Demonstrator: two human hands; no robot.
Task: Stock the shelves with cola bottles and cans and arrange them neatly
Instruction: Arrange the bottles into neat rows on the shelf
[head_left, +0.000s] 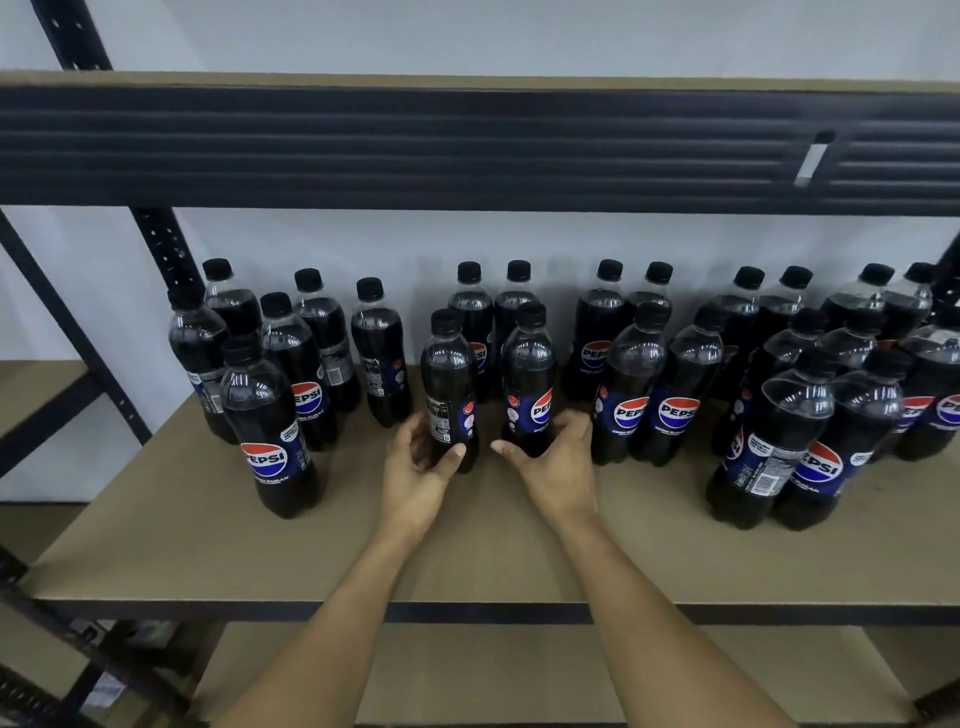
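Now: two cola bottles stand upright on the middle of the shelf, one in each hand.
Left hand: fingers and thumb are curled round the lower part of the left bottle, holding it.
Right hand: thumb on the near left of the base, fingers wrapped round the far side of the right bottle; also a hold.
Key relation: each bottle lies straight ahead of its own hand, long axis vertical. The two are side by side with a small gap, so neither arm needs to cross.
Behind: a back pair stands just beyond, roughly in line with the held two.
Sides: the left group is well apart; the right group is just beside the right hand's fingers.
Likely next: push both bottles back toward the back pair and turn the left bottle, which shows its barcode side.
Risk: a low grip on a tall bottle could tip it.
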